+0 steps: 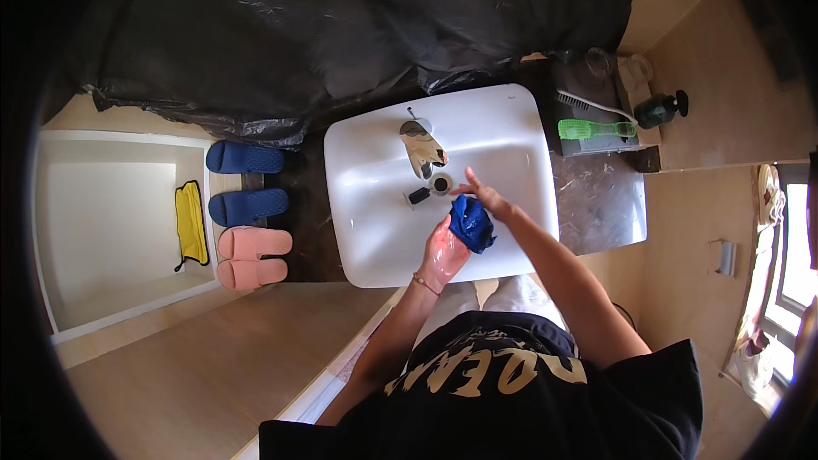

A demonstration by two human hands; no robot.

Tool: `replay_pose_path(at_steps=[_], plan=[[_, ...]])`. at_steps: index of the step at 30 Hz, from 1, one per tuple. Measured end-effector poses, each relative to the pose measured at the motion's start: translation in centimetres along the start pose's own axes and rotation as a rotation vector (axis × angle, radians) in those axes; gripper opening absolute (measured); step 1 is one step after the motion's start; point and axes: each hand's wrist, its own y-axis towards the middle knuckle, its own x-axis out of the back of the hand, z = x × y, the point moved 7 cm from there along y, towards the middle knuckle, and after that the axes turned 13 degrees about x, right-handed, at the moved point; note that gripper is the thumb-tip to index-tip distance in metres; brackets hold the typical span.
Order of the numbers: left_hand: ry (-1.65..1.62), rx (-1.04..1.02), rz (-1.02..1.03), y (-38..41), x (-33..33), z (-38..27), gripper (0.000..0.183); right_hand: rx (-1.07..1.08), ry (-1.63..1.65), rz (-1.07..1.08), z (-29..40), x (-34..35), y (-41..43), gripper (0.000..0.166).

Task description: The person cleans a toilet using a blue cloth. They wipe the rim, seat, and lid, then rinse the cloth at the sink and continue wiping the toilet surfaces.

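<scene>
A crumpled, wet blue cloth [471,223] is in my left hand [446,253], which looks wet and wears a thin bracelet at the wrist. The cloth covers most of the left fingers. At the cloth's upper edge is my right hand [489,197], thumb and fingers spread; whether it touches the cloth is hard to tell. Both hands are over a white washbasin [377,255]. Beyond them stands a shiny metal faucet [423,148], above the round drain hole [441,184]. A drain stopper with a dark stem [418,197] lies beside the hole.
Blue slippers [249,207] and pink slippers [255,259] stand left of the basin, beside a white cubby [115,223] with a yellow cloth [191,223] over its edge. To the right are a green brush [594,130], a white-handled brush [594,104] and a dark pump bottle [658,111].
</scene>
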Motion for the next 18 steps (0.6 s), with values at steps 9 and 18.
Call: replay_pose_path(at_steps=[9, 18], plan=[[0.005, -0.157, -0.383, 2.3, 13.0, -2.0, 0.039, 0.233, -0.178, -0.326, 6.7, -1.9, -4.8, 0.039], [0.015, -0.159, -0.379, 9.1, 14.9, -0.2, 0.031, 0.257, -0.713, -0.574, 8.1, -2.0, -3.4, 0.033]])
